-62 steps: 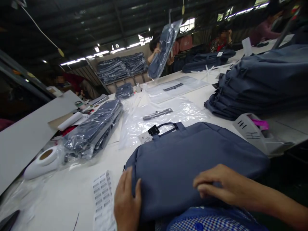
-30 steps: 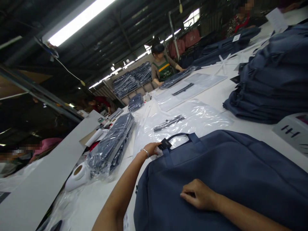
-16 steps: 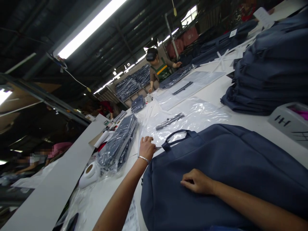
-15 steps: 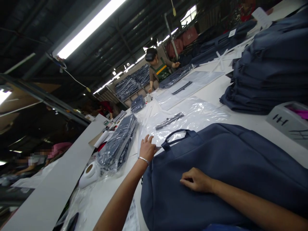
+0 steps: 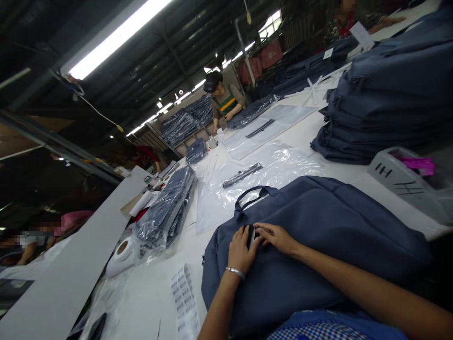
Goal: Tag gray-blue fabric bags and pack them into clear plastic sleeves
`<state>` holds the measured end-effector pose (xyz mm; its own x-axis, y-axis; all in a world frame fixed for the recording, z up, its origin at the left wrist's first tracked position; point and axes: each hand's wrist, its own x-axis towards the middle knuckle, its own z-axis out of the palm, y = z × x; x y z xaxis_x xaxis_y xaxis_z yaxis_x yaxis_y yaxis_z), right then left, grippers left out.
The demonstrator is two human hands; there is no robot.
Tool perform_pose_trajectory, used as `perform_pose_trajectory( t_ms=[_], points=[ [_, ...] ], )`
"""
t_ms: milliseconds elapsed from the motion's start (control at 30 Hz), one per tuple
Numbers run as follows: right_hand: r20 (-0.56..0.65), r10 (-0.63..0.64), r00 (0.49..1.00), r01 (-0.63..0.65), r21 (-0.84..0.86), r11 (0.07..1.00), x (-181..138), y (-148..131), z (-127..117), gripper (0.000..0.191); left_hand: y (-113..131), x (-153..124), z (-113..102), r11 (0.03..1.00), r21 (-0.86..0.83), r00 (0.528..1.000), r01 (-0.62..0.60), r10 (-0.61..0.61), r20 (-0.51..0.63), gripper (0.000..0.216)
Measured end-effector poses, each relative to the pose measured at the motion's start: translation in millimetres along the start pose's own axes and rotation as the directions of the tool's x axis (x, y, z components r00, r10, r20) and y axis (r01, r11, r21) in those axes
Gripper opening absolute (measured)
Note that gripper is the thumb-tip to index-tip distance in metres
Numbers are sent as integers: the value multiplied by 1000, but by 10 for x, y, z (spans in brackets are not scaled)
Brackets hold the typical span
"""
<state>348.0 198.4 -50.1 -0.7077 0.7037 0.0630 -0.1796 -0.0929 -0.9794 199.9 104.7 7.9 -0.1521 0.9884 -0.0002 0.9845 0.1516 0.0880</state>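
Note:
A navy blue bag (image 5: 318,217) lies flat on the table in front of me, its carry handle (image 5: 253,191) at the far edge. My left hand (image 5: 242,250), with a silver bangle at the wrist, is over the bag near the handle. Its fingers are closed on a small black-and-white tag (image 5: 252,236). From the right, my right hand (image 5: 278,238) meets it, thumb and fingers pinching the tag's other edge. Fingers hide part of the tag, and whether it is fastened to the bag I cannot tell.
Clear plastic bags (image 5: 269,163) lie beyond the bag. Plastic-wrapped bags (image 5: 168,203) and a white roll (image 5: 120,257) are at left, a label sheet (image 5: 184,297) nearer. A navy stack (image 5: 389,104) and grey bin (image 5: 399,177) stand right. A co-worker (image 5: 226,101) works across the table.
My left hand has come back from beside the handle onto the bag, now with the tag in it. My right hand has moved up and left to meet it. The view has shifted slightly.

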Motion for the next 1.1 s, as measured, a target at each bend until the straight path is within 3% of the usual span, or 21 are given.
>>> perform_pose_trajectory(
  t_ms=[67,133,233,300,433,533,633,767,867,933,1000,1100],
  points=[
    [-115,-58,992,42,-133,990,92,-101,-54,49,-3,-60,161,999,-39,997,7,-10,-80,59],
    [-184,-204,962,112,-415,903,272,-257,-132,40,16,-85,319,997,-70,987,21,-32,-160,58],
    [-50,-321,946,136,-838,529,685,-489,-258,36,73,-50,474,987,-119,967,107,-131,-218,56],
    [56,-242,969,142,-924,356,983,-570,-323,38,102,-16,509,978,-145,955,149,-180,-234,57],
    [143,-27,989,145,-963,228,1398,-590,-395,26,93,-16,527,975,-181,957,132,-173,-234,60],
    [191,59,980,181,-972,147,1472,-682,-428,9,49,-40,562,966,-232,954,119,-175,-242,55],
    [262,11,965,260,-961,94,1319,-925,-422,19,17,-48,578,951,-287,946,113,-191,-260,51],
    [355,-108,929,362,-931,55,698,-1171,-293,30,29,-74,511,931,-344,929,118,-226,-294,46],
    [428,-111,897,432,-902,17,61,-1064,-163,23,47,-95,455,917,-366,924,158,-268,-274,44],
    [429,-80,900,433,-900,41,-292,-900,-105,19,46,-77,436,906,-383,927,179,-285,-241,45],
    [369,-99,924,377,-923,74,-513,-748,-87,15,44,-29,418,896,-401,933,191,-292,-209,49],
    [251,-235,939,279,-956,91,-605,-596,-147,24,75,58,350,888,-410,936,209,-303,-179,50]
  ],
)
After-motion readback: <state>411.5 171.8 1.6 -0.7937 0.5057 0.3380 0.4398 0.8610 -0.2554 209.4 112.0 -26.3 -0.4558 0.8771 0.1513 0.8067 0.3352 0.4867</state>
